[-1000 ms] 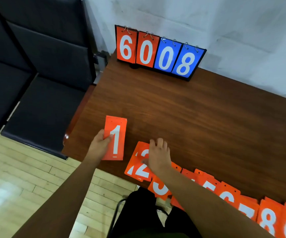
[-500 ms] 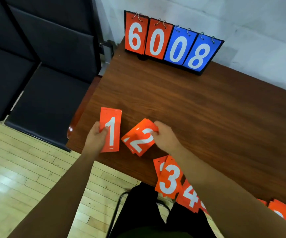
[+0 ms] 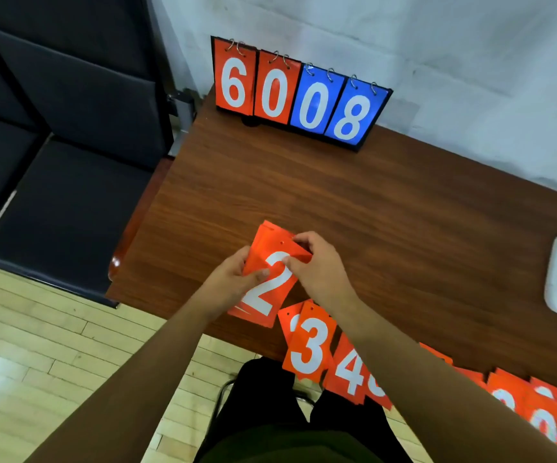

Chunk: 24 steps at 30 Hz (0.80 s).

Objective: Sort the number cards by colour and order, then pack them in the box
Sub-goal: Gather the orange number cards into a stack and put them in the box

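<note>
2 card [image 3: 268, 289] moved leftward, gripped between left hand [image 3: 232, 282], right hand [image 3: 320, 272]

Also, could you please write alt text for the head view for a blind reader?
The left hand and right hand together hold a stack of orange number cards, a 2 on top, over a brown table. More orange cards, including a 3 card and 4 card, lie along its near edge, and a scoreboard reading 6008 stands at the wall.

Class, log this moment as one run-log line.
left hand: holds card stack | right hand: pinches 2 card on stack | next: 3 card on table
</note>
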### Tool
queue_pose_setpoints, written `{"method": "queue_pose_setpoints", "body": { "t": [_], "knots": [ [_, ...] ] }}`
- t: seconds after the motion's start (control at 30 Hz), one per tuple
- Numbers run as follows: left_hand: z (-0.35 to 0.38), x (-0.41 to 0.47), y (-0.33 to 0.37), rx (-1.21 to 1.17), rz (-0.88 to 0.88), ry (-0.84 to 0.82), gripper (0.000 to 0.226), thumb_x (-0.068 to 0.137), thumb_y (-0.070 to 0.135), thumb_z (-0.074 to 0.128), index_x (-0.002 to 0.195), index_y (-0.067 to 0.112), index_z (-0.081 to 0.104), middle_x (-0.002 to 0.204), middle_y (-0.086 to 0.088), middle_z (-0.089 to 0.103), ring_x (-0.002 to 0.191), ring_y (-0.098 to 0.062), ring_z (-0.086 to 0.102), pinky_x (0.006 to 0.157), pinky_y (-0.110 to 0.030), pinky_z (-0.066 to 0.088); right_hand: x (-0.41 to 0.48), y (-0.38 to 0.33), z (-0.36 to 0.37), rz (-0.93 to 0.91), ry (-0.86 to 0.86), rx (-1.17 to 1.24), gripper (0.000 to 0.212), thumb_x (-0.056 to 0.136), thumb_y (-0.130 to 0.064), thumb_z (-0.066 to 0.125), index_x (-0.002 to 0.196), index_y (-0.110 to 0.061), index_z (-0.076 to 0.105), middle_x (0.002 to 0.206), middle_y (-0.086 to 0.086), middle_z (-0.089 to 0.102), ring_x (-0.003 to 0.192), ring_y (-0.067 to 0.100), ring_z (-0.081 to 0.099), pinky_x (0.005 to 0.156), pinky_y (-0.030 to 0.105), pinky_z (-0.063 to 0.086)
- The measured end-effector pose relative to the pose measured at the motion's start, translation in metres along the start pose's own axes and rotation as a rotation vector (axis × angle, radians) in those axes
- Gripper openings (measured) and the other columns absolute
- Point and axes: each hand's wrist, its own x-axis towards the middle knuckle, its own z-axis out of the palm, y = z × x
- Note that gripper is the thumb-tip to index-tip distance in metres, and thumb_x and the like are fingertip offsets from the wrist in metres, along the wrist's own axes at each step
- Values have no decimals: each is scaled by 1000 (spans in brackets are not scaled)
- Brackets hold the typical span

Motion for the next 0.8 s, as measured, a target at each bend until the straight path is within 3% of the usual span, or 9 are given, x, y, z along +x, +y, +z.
{"method": "queue_pose_setpoints", "body": {
  "t": [0.13, 0.27, 0.4, 0.53, 0.67, 0.8],
  "knots": [
    [4, -7, -13, -48, -31, 135, 23, 91, 32, 64, 112, 35, 53, 102, 9, 69, 78, -7, 72, 58, -18, 55, -31, 42, 5, 119, 118, 13, 38, 86, -25, 70, 121, -22, 55, 114, -5, 55, 100, 8, 55, 83, 18, 46],
    [-2, -14, -27, -45, -82, 209, 31, 90, 38, 64, 118, 32, 51, 105, 7, 68, 84, -12, 71, 60, -21, 56, -54, 94, 15, 152, -105, -463, 67, 82, -29, 73, 140, -18, 41, 135, 7, 39, 125, 24, 40, 102, 33, 40],
    [-1, -18, -41, -22, -122, 225, 42, 88, 45, 64, 125, 31, 51, 109, 6, 68, 91, -19, 72, 71, -33, 61, -64, 120, 31, 39, -109, -830, 82, 81, -38, 74, 148, -20, 31, 139, 13, 38, 126, 30, 40, 107, 41, 37],
    [2, -22, -51, -45, -127, 267, 38, 90, 42, 64, 124, 31, 50, 109, 7, 68, 91, -19, 71, 70, -31, 60, -50, 124, 39, -186, -135, -976, 90, 73, -39, 80, 148, -19, 34, 137, 16, 43, 128, 36, 42, 107, 51, 35],
    [0, -26, -66, -96, -155, 319, 41, 89, 43, 65, 126, 29, 52, 112, 3, 69, 94, -21, 71, 80, -41, 60, -31, 116, 39, -308, -161, -1075, 85, 63, -39, 85, 136, -17, 47, 117, 12, 53, 108, 33, 50, 94, 48, 40],
    [-3, -32, -72, -83, -141, 375, 34, 92, 40, 63, 122, 29, 52, 111, 4, 67, 94, -20, 69, 76, -36, 59, -23, 111, 38, -233, -190, -1011, 52, 79, -38, 71, 121, -15, 51, 120, 11, 47, 111, 33, 44, 93, 44, 36]
  ]
}}
